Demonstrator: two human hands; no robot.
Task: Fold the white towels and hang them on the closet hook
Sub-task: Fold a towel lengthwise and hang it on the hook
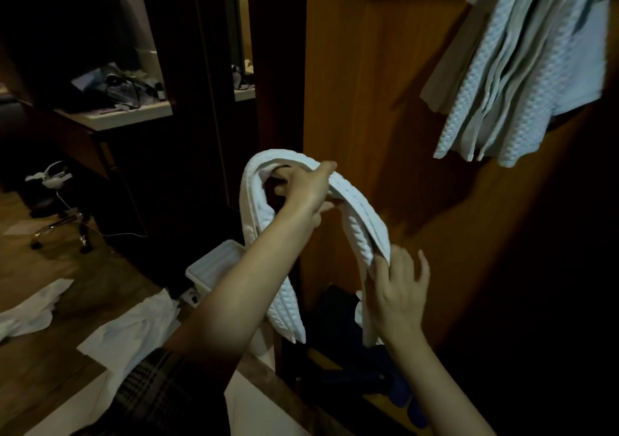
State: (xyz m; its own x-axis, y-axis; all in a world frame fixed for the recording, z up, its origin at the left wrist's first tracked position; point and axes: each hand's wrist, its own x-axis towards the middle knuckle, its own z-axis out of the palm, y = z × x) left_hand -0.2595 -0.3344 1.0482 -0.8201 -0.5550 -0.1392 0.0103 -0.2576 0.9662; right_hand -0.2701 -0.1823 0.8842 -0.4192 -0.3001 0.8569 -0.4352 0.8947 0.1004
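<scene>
1. Head view: the left hand (303,187) holds a folded white towel (355,231) up in front of the wooden closet wall (351,83), fingers curled under its top bend so both halves hang down.
2. The right hand (397,290) pinches the nearer hanging end between thumb and fingers, the other fingers spread.
3. To do this well, I judge the edges should be evened and the fold kept tight before lifting.
4. Count: one towel in hand, one pale waffle cloth (532,67) already hanging upper right, two white cloths (134,328) on the floor, one white bin (214,268). The hook itself is not visible.
</scene>
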